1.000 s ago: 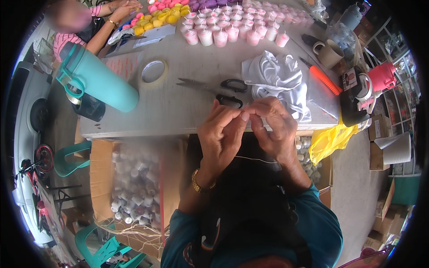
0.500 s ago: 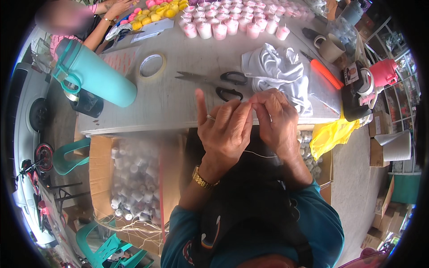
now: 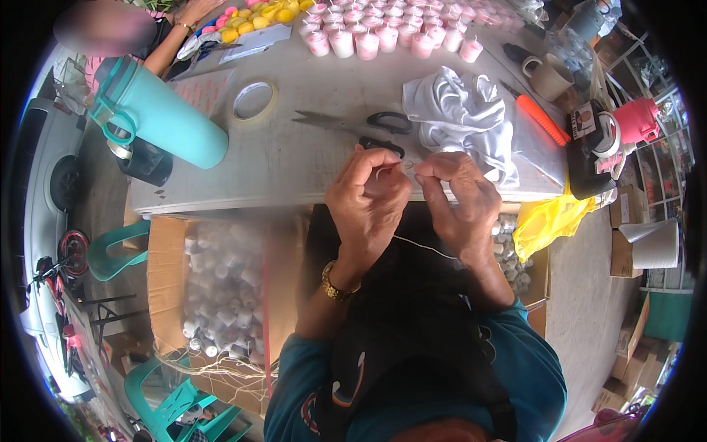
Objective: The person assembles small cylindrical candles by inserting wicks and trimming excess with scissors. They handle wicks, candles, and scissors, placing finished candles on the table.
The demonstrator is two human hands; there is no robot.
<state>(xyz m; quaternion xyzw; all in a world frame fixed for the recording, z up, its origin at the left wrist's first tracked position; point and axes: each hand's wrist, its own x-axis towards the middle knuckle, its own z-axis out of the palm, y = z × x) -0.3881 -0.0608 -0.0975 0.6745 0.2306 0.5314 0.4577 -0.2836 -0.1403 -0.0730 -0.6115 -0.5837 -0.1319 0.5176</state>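
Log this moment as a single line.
left hand: fingers curled | right hand: fingers curled, fingertips apart from left's | string: between wrists | scissors, white cloth: on table beyond hands

Table [image 3: 272,169]: pale grey top, across the upper middle of the frame. Floor [image 3: 582,295]: grey, at right; seen again in the left part. Chair [image 3: 110,259]: green plastic, at left. Second chair [image 3: 173,409]: same green, lower left. Vehicle [image 3: 43,221]: pale body, dark wheel [image 3: 68,180], along the left edge. Shelving [image 3: 652,173]: white bars, loaded, at the right edge. Cardboard boxes [image 3: 626,210]: brown, right and lower right. Light: pale, with a soft sheen on the tabletop.
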